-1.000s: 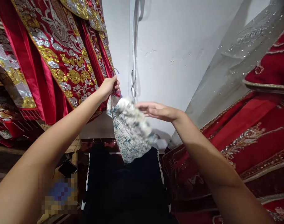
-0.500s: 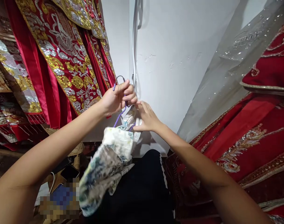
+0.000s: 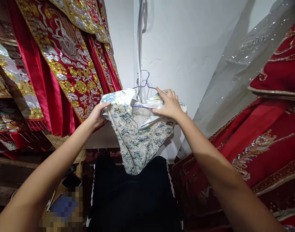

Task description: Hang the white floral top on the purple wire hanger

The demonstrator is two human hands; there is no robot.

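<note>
Floral garment [image 3: 135, 135], white with blue-green print, draped over purple wire hanger [image 3: 144, 87], held up in mid-air before white wall [image 3: 186, 48]. Hook of hanger poking up above cloth, bottom bar partly showing across the fabric. Left hand [image 3: 97, 112] pinching left shoulder of garment, grip closed on cloth. Right hand [image 3: 168, 104] laid over right shoulder, fingers pressing fabric and hanger arm together, grip closed on garment. Lower part of garment hanging loose, bunched toward middle.

Step in hand, by the look of it: spreading shoulders of garment onto hanger. Left shoulder looks rumpled, not seated square. Next move probably calls for tugging both shoulders outward and even, keeping hook free and upright.

Around: red robes [image 3: 65, 58] with gold and silver embroidery hanging at left, 1 more red embroidered garment [image 3: 270, 129] at right, sheer sequined cloth [image 3: 246, 54] above it, black fabric [image 3: 130, 196] below.
</note>
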